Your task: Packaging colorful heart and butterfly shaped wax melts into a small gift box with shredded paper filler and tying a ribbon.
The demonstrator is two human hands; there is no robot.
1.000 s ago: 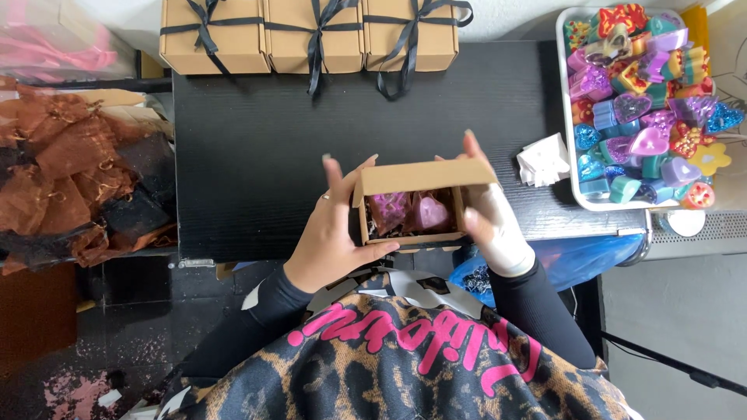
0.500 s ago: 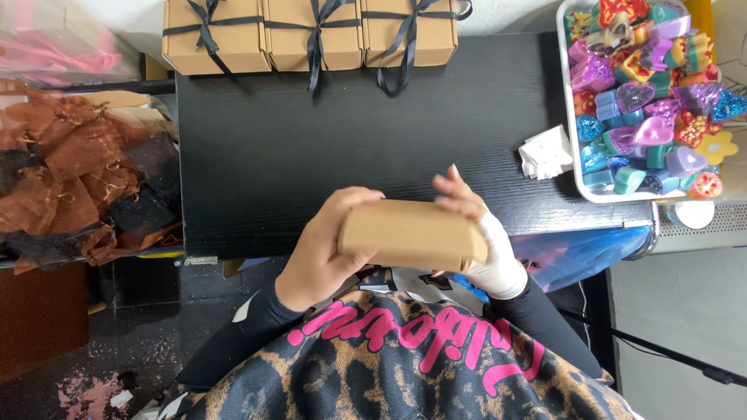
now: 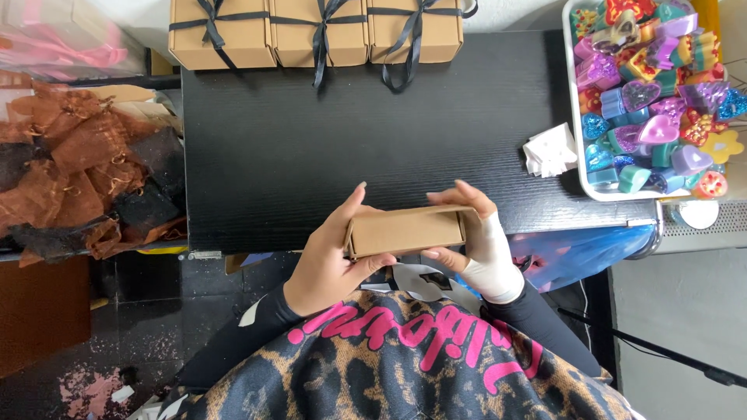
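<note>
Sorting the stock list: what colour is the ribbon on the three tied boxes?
Black, on plain brown cardboard boxes, clearest in the head view.

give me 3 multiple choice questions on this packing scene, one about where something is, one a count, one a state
1. Where does the white tray of coloured soaps sit?
A. at the right end of the black table
B. on the floor at the left
C. on the person's lap

2. How many ribbon-tied cardboard boxes stand along the far edge of the table?
A. one
B. three
C. five

3. What state is the small cardboard box held between the left hand and right hand in?
A. open, contents showing
B. crushed flat
C. closed, no ribbon on it

Answers: 1 A, the tray rests by the table's right end beside a small stack of white cards. 2 B, three brown boxes with dark bows stand side by side. 3 C, the flaps are shut and nothing inside shows.
</note>
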